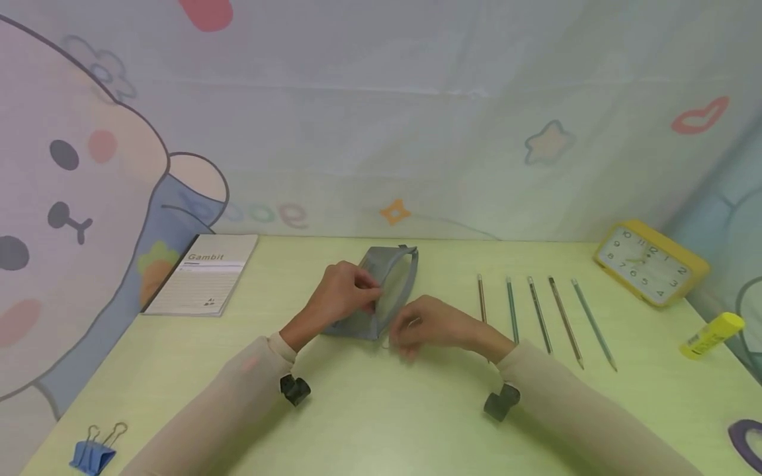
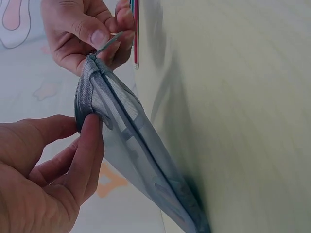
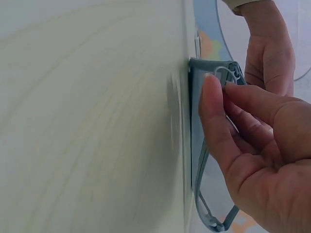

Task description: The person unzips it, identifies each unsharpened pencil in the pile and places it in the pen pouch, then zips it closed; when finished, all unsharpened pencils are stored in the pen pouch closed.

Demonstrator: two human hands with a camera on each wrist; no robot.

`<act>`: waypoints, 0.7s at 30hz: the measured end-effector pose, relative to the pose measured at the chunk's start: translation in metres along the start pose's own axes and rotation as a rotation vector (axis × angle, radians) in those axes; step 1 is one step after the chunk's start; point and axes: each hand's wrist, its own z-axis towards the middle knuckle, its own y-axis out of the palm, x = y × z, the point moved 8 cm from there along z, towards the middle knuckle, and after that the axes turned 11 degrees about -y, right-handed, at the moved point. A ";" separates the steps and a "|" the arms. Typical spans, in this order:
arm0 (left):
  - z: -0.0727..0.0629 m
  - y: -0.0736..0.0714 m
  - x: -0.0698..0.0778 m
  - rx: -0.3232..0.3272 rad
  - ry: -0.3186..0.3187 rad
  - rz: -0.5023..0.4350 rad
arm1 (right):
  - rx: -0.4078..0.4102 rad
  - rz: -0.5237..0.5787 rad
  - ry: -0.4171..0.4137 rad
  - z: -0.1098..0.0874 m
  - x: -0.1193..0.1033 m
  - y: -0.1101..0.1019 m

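Observation:
A grey zip pouch (image 1: pixel 356 324) of partly see-through fabric stands on the table with its zipped mouth gaping. My left hand (image 1: pixel 339 294) pinches the pouch's zipped edge between thumb and fingers, as the left wrist view shows. At the near end of the zip, my right hand (image 1: pixel 428 324) holds the thin pull cord (image 2: pixel 110 42) between thumb and fingertips. In the right wrist view that cord forms a small loop (image 3: pixel 223 68) above the fingertips. The pouch's inside is mostly hidden.
Several pencils (image 1: pixel 563 317) lie in a row right of the pouch. Beyond them are a yellow clock (image 1: pixel 645 261), a yellow glue stick (image 1: pixel 711 335) and a purple tape roll (image 1: pixel 741 443). A notebook (image 1: pixel 205 274) and a blue binder clip (image 1: pixel 93 456) lie left.

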 end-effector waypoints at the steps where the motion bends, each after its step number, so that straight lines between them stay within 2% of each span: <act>1: 0.000 0.000 0.000 -0.007 0.004 0.005 | 0.011 -0.013 -0.009 0.000 -0.001 -0.001; 4: -0.002 -0.001 0.000 -0.050 0.027 0.037 | 0.039 -0.048 -0.053 0.002 -0.007 -0.003; 7: -0.005 -0.002 0.000 -0.133 0.066 0.102 | 0.057 -0.063 -0.082 0.004 -0.012 -0.003; 11: -0.014 -0.005 0.001 -0.250 0.149 0.226 | 0.079 -0.057 -0.088 0.006 -0.015 -0.003; 13: -0.020 -0.006 0.004 -0.280 0.217 0.286 | 0.091 -0.047 -0.083 0.006 -0.015 -0.003; 15: -0.025 -0.006 0.008 -0.282 0.274 0.331 | 0.104 -0.044 -0.081 0.007 -0.015 -0.003; 17: -0.029 -0.004 0.013 -0.256 0.332 0.369 | 0.121 -0.044 -0.078 0.008 -0.015 -0.004; 21: -0.033 -0.001 0.019 -0.208 0.366 0.407 | 0.159 -0.068 -0.090 0.010 -0.018 -0.006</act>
